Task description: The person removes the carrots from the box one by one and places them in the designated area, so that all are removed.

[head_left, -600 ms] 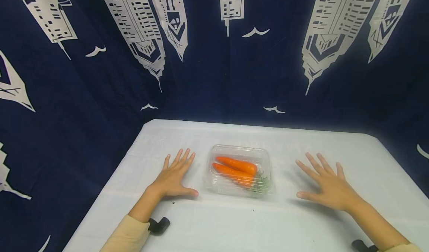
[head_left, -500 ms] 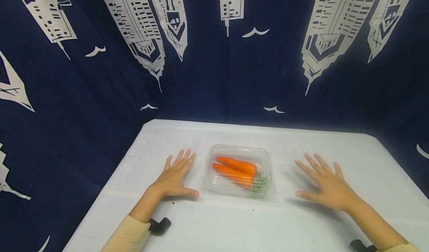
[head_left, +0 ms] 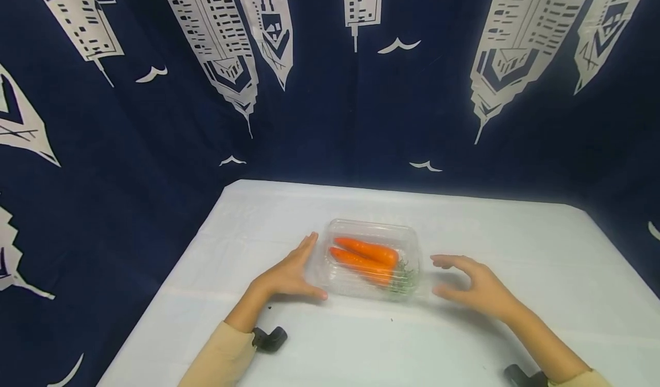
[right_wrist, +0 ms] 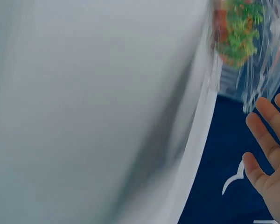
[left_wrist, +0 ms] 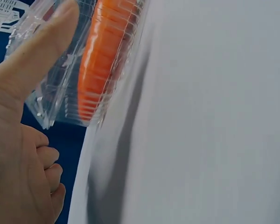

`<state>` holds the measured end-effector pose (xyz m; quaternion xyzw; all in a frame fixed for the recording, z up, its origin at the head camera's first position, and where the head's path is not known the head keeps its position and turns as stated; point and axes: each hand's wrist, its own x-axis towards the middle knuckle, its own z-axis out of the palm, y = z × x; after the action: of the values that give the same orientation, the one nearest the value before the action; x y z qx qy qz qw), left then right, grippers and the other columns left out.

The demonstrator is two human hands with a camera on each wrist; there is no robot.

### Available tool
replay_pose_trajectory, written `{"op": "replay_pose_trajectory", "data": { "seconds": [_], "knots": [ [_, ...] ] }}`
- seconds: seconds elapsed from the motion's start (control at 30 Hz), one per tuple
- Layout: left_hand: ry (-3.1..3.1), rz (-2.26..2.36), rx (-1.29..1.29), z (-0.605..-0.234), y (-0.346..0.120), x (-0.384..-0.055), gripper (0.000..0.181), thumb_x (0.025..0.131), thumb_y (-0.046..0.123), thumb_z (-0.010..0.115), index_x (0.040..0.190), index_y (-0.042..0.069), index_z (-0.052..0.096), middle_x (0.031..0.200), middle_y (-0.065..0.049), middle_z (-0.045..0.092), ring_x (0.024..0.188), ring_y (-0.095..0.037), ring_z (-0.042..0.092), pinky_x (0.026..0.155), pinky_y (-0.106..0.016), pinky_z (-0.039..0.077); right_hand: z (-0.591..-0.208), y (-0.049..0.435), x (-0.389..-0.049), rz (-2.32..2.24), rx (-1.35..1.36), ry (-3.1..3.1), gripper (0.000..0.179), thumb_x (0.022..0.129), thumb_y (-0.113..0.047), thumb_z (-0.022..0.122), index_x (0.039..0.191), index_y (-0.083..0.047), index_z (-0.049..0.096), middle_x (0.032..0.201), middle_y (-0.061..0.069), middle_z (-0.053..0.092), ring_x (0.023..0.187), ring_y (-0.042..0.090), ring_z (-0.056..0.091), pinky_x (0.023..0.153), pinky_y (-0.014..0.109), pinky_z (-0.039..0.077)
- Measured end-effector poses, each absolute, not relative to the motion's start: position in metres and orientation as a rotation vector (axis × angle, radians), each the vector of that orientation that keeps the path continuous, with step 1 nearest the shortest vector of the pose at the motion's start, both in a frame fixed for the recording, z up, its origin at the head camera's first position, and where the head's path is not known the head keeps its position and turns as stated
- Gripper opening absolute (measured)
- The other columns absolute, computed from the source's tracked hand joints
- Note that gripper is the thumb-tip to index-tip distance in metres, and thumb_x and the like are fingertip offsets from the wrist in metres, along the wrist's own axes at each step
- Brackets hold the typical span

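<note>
Left and right hands point(head_left: 290, 271) point(head_left: 476, 287) flank the clear container point(head_left: 349, 287), both unclenched (the right one gently curved).

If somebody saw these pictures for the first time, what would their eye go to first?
Probably the two bright orange carrots, inside a clear plastic container on the white table. Next, perhaps, the bare hands flanking the container: the left hand on its left, the right hand on its right. Behind the table, the dark blue cloth stands out too, its white printed skyscrapers hanging upside down.
</note>
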<state>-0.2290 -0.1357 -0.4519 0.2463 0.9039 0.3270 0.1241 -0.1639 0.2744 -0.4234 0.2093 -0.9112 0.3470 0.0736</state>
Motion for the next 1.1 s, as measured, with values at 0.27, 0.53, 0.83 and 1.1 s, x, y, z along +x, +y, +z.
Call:
{"op": "replay_pose_trajectory", "data": {
  "seconds": [0.27,0.53,0.83,1.1],
  "knots": [
    [2.567,1.038,0.698,-0.460,-0.124,-0.237,0.136,0.062,0.051,0.089,0.157,0.010,0.001,0.163,-0.013,0.002,0.148,-0.030,0.008,0.116,-0.051,0.017,-0.429,0.260,-0.165,1.092,0.676,-2.695,0.058,0.071,-0.031,0.088,0.122,-0.015,0.065,0.108,-0.001,0.069,0.099,0.018,0.059,0.090,0.061,0.043],
    [2.499,1.213,0.852,-0.470,-0.117,-0.244,0.138,0.060,0.041,0.093,0.157,0.012,-0.002,0.163,-0.010,0.007,0.146,-0.028,0.018,0.115,-0.049,0.022,-0.432,0.255,-0.167,1.077,0.688,-2.666,0.056,0.070,-0.031,0.089,0.118,-0.014,0.067,0.108,-0.005,0.068,0.098,0.014,0.059,0.089,0.057,0.045],
    [2.497,1.240,0.871,-0.475,-0.110,-0.244,0.139,0.062,0.039,0.092,0.157,0.017,-0.007,0.162,-0.010,0.009,0.145,-0.026,0.021,0.115,-0.046,0.022,-0.434,0.254,-0.167,1.058,0.687,-2.659,0.052,0.069,-0.031,0.089,0.115,-0.015,0.069,0.107,-0.005,0.069,0.097,0.012,0.059,0.089,0.055,0.045],
    [2.518,1.220,0.852,-0.477,-0.109,-0.243,0.138,0.063,0.039,0.092,0.157,0.011,-0.006,0.161,-0.016,0.015,0.143,-0.031,0.027,0.114,-0.049,0.024,-0.435,0.257,-0.168,0.993,0.697,-2.648,0.045,0.070,-0.030,0.089,0.110,-0.018,0.071,0.106,-0.012,0.068,0.097,0.010,0.059,0.086,0.043,0.049]
  ]
}}
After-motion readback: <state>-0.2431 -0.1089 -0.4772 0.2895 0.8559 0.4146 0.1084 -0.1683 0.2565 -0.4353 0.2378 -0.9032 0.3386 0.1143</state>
